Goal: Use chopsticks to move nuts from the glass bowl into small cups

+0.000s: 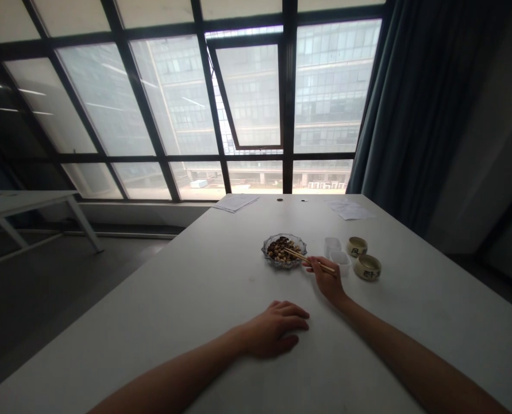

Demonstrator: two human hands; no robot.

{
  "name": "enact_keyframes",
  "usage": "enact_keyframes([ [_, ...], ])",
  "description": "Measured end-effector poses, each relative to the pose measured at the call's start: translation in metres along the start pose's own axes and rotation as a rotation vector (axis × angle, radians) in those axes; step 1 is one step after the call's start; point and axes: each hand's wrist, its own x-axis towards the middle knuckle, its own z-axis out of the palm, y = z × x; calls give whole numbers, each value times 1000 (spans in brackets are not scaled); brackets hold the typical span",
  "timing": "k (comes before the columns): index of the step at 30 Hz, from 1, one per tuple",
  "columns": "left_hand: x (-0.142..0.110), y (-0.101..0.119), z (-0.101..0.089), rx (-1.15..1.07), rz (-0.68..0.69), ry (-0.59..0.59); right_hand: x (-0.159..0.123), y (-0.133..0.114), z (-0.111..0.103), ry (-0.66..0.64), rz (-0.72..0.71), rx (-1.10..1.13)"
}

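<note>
My right hand [326,279] grips a pair of wooden chopsticks [301,255]. Their tips reach into a scalloped clear glass dish [266,256] that holds a heap of mixed nuts or beans [280,250], some dark and some pale; whether the tips pinch a piece is too small to tell. My left hand [279,329] rests palm down on the white table [187,322], fingers spread, holding nothing, nearer to me than the dish. Just beyond my right hand stand two clear plastic containers, a nearer one [341,263] and a farther one [332,246].
Two beige ceramic cups with dark characters, one farther [357,246] and one nearer [368,268], stand right of the containers. Papers lie at the far left [235,203] and far right [351,209] of the table. A dark curtain [404,132] hangs at right, by the windows.
</note>
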Motion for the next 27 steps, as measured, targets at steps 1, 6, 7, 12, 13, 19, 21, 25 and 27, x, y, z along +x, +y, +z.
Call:
enact_keyframes([
  [1,0,0,0,2,0,2,0,1,0,-10,-6,-3],
  [6,0,-1,1,3,13,2,-3,4,-4,-64,-79,-72],
  [7,0,-2,2,4,15,4,-4,5,-5,-69,-104,-98],
  [12,0,-4,3,9,21,11,-2,0,-15,-64,-289,-245],
  [13,0,-4,3,8,21,9,-1,-3,-18,-60,-323,-269],
  [19,-1,-2,2,1,19,6,16,-23,-37,45,-468,-392],
  [21,-1,-2,1,2,20,0,24,-28,-44,104,-480,-410],
  [25,-1,-2,1,4,19,1,41,-32,-63,224,-478,-450],
  [27,-1,-2,1,8,20,4,49,-34,-74,301,-433,-423],
])
